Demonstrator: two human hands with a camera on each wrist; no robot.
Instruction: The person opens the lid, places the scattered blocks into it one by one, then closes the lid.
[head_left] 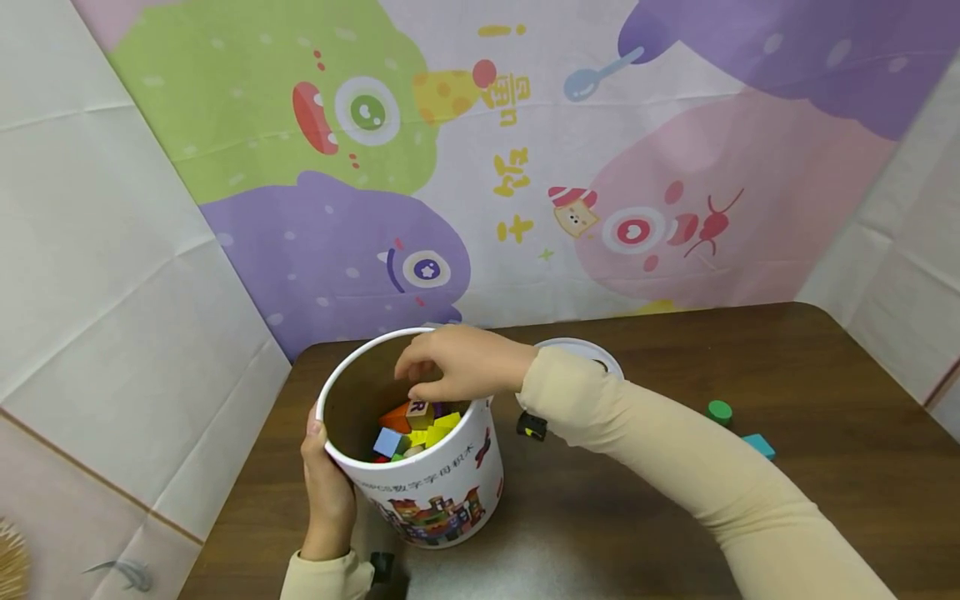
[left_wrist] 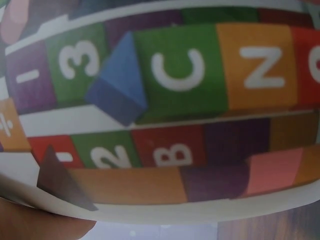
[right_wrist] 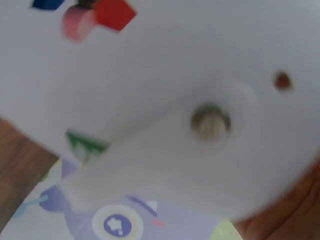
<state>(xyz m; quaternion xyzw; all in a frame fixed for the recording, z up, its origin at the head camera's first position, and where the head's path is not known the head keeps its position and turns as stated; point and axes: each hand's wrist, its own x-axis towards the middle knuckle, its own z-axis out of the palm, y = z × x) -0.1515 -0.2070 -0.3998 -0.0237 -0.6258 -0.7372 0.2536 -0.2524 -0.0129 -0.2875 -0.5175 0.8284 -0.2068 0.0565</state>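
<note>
A white bucket [head_left: 442, 492] with printed pictures stands at the table's front left, holding several coloured blocks [head_left: 420, 429]. My left hand [head_left: 324, 483] grips its left wall, thumb on the rim. My right hand [head_left: 442, 371] reaches over the opening, fingers curled down, pinching the top of a tan lettered block [head_left: 418, 413] just above the others. The left wrist view is filled by the bucket's printed wall [left_wrist: 170, 100], with a finger [left_wrist: 40, 225] at the bottom left. In the right wrist view the white bucket wall [right_wrist: 165, 100] is a blur with a metal rivet [right_wrist: 210, 122].
A round white lid [head_left: 592, 352] lies behind my right forearm. On the brown table [head_left: 750, 358], a small black piece [head_left: 531, 425] sits right of the bucket, with a green cylinder [head_left: 719, 411] and a teal block [head_left: 760, 446] farther right. Cartoon-printed cloth walls close in the back and sides.
</note>
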